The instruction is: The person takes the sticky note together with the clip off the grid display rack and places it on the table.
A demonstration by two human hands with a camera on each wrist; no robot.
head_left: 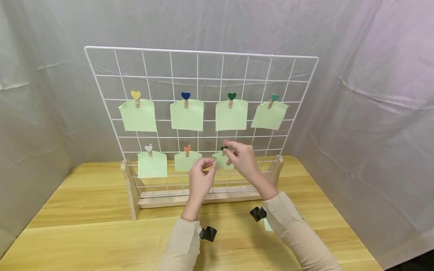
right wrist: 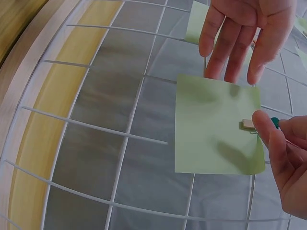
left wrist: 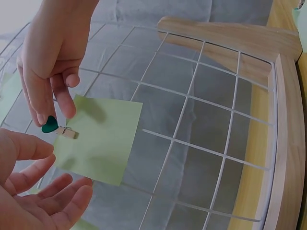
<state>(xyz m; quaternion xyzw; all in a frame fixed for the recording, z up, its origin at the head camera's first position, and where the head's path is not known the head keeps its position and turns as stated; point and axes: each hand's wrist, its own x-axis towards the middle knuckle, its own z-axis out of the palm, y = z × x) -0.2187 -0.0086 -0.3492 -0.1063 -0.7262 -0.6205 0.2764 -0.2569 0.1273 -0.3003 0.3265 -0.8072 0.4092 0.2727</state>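
Observation:
My right hand (head_left: 245, 160) is at the lower row of a white wire grid (head_left: 210, 79). Its thumb and index finger pinch a small wooden clothespin with a dark green heart (left wrist: 49, 125). That clothespin sits on the edge of a pale green paper note (right wrist: 216, 127), which lies against the wires. Beside the note's left edge is my left hand (head_left: 200, 180), fingers loosely extended and holding nothing. Whether its fingertips touch the paper I cannot tell. Just left hangs another note (head_left: 184, 163) under an orange heart clothespin (head_left: 187, 149).
Several notes hang above, under yellow (head_left: 135, 95), blue (head_left: 185, 95), green (head_left: 232, 96) and teal heart clothespins (head_left: 274, 98). A white heart clothespin (head_left: 148, 148) holds one at lower left. The wooden stand (head_left: 133, 192) is on the table (head_left: 84, 241). Another pale green paper (head_left: 268, 225) shows by the right sleeve.

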